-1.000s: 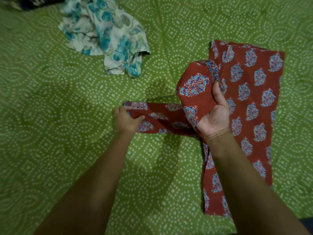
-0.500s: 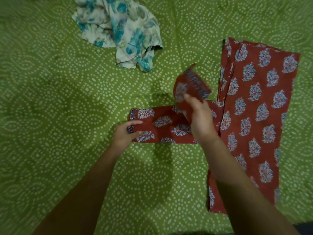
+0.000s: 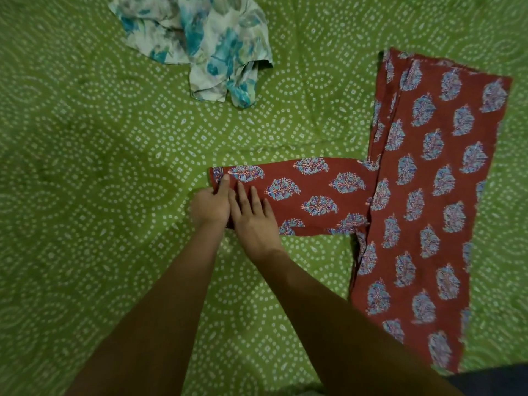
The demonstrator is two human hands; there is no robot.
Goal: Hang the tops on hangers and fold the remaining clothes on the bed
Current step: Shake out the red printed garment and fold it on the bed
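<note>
Green bedsheet [image 3: 100, 167] holds two garments: red top [image 3: 428, 181], floral garment [image 3: 205, 38].

Bedroom — green printed bedsheet [image 3: 85, 167]

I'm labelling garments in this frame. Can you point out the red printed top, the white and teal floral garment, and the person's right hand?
red printed top [image 3: 437, 178], head view, on its flat body panel.
white and teal floral garment [image 3: 200, 38], head view, on its crumpled middle.
right hand [image 3: 254, 221], head view, on the back of the hand.
</note>
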